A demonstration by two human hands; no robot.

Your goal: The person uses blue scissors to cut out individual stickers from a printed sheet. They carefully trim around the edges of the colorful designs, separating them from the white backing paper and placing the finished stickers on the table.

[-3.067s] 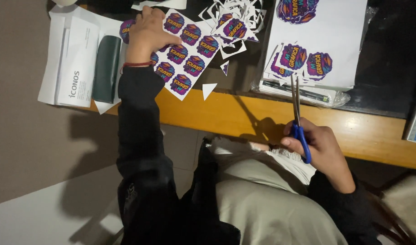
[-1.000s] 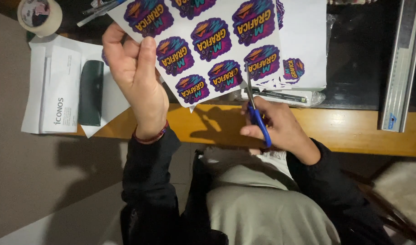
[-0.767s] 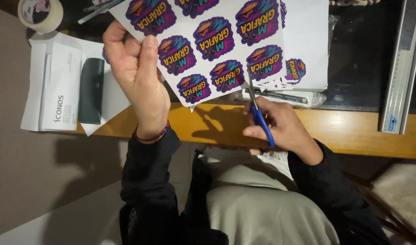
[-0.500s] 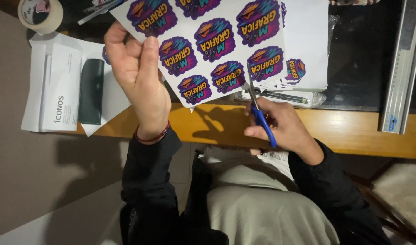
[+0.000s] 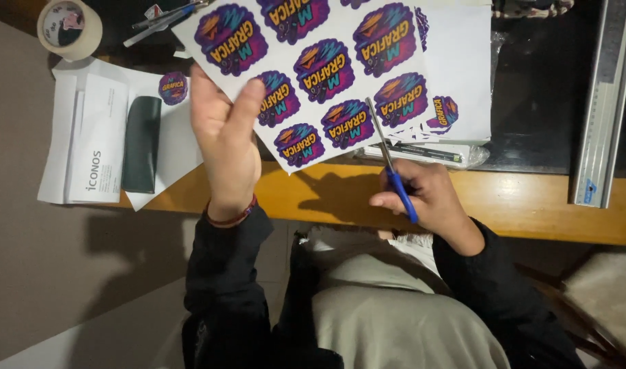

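My left hand [image 5: 225, 143] holds up a white sheet of purple round stickers [image 5: 313, 68] by its lower left edge, thumb on the printed face. My right hand [image 5: 427, 201] grips blue-handled scissors [image 5: 393, 171]. Their blades point up into the sheet's lower right edge, between two stickers. The sheet hangs above the wooden desk edge [image 5: 531, 205]. A red band circles my left wrist.
A roll of tape [image 5: 69, 27] lies at top left beside pens [image 5: 164, 15]. A dark green case [image 5: 141, 143] and white folded papers [image 5: 94, 147] lie on the left, with one cut sticker [image 5: 173, 87]. More sticker sheets [image 5: 456, 89] lie under the held sheet. A metal ruler [image 5: 603, 102] runs along the right.
My left hand lifted the sticker sheet off the desk and holds it up. My right hand brought the scissors up from my lap to the sheet's edge, and the blades have slid slightly in.
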